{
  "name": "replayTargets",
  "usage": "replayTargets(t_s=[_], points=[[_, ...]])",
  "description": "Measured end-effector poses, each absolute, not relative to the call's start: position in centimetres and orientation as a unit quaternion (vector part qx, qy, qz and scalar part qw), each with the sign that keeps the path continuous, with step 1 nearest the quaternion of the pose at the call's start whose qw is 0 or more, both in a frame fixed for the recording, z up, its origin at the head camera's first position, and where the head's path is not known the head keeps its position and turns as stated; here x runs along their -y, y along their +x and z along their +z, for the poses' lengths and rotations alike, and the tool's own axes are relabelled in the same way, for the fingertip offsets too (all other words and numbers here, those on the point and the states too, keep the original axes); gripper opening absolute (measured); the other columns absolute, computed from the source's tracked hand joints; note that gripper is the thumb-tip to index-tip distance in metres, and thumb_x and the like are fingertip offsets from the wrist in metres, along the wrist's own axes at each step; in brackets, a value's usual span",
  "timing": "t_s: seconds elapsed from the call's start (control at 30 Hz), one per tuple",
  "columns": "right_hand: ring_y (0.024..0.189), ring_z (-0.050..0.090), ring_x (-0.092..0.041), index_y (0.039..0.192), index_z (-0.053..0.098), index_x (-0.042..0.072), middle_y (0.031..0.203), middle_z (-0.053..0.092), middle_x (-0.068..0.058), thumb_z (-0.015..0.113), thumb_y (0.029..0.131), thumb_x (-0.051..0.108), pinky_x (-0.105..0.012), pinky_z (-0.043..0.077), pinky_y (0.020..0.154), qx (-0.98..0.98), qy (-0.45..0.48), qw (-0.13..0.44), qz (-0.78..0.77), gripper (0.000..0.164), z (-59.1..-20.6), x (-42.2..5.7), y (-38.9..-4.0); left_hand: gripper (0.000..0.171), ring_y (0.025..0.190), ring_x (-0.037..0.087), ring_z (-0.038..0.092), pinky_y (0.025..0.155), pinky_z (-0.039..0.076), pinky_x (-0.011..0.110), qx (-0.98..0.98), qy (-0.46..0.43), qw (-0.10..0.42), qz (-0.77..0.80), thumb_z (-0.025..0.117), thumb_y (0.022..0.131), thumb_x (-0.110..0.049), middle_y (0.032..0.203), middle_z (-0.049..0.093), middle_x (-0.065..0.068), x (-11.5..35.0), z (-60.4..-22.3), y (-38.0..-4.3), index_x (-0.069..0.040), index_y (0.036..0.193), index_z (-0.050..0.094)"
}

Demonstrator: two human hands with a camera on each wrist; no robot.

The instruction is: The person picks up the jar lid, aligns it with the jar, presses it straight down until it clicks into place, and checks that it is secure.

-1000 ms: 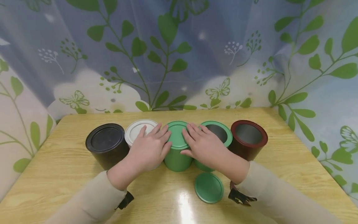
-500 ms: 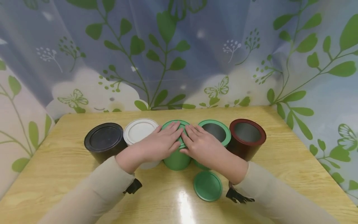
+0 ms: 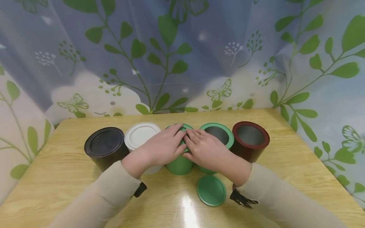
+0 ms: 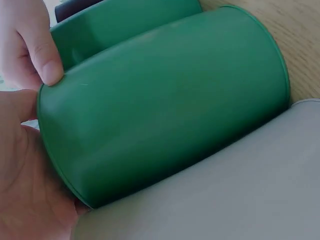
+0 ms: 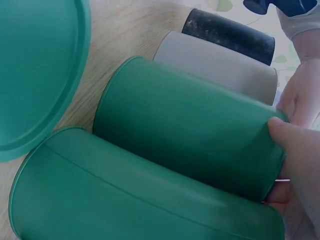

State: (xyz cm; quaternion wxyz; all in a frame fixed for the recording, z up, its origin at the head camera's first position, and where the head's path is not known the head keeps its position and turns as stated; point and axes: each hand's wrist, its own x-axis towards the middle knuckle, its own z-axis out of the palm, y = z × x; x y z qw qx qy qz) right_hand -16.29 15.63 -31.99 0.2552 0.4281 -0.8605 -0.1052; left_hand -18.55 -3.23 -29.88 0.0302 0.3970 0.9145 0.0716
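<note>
Both hands rest together on the lidded top of a green can [image 3: 179,166] in the middle of the row. My left hand [image 3: 162,147] reaches across the white can's near edge and lays its fingers over the green lid. Beside it, my right hand [image 3: 209,150] covers the lid's right side, partly over the neighbouring green can [image 3: 230,134]. Its thumb [image 5: 280,131] touches the can's upper rim in the right wrist view. The left palm [image 4: 22,175] lies against the same rim in the left wrist view. Most of the lid is hidden beneath the fingers.
A white can [image 3: 142,134] and a black can [image 3: 105,142] stand at left, both lidded. At right, the second green can and a dark red can [image 3: 251,152] have dark, seemingly uncovered tops. A loose green lid [image 3: 211,190] lies on the wooden table [image 3: 51,177].
My left hand has moved right, off the white can's top and onto the green lid, meeting the right hand. The right hand stays nearly in place.
</note>
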Motion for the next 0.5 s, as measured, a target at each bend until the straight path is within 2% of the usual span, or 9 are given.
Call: replayTargets(t_s=[0.07,0.3,0.5], points=[[0.114,0.055,-0.030,0.121,0.060,-0.005,0.120,0.059,-0.021,0.061,0.089,0.042,-0.039,0.043,0.095,0.869,0.420,0.243,-0.095,0.057,-32.0,-15.6,-16.2,0.053,0.138,0.029,0.020,0.110,0.023,0.041,-0.917,0.391,0.031,0.071,0.034,0.102,-0.034,0.150,0.020,0.021,3.2,-29.9,-18.4,0.000,0.142,0.035],[0.116,0.053,-0.030,0.123,0.058,-0.005,0.124,0.057,-0.022,0.056,0.093,0.040,-0.040,0.042,0.097,0.884,0.402,0.224,-0.080,0.054,-32.1,-15.3,-16.0,0.051,0.139,0.022,0.019,0.109,0.013,0.053,-0.942,0.335,0.020,0.013,0.030,0.102,-0.036,0.152,0.021,0.010,3.8,-30.0,-17.1,-0.008,0.144,0.036],[0.118,0.052,-0.031,0.124,0.058,-0.003,0.126,0.054,-0.023,0.054,0.094,0.040,-0.040,0.040,0.099,0.891,0.394,0.209,-0.083,0.052,-32.0,-15.2,-15.9,0.051,0.140,0.022,0.017,0.109,0.010,0.055,-0.952,0.306,0.022,0.010,0.028,0.103,-0.036,0.152,0.020,0.007,4.2,-30.0,-16.6,-0.010,0.146,0.033]])
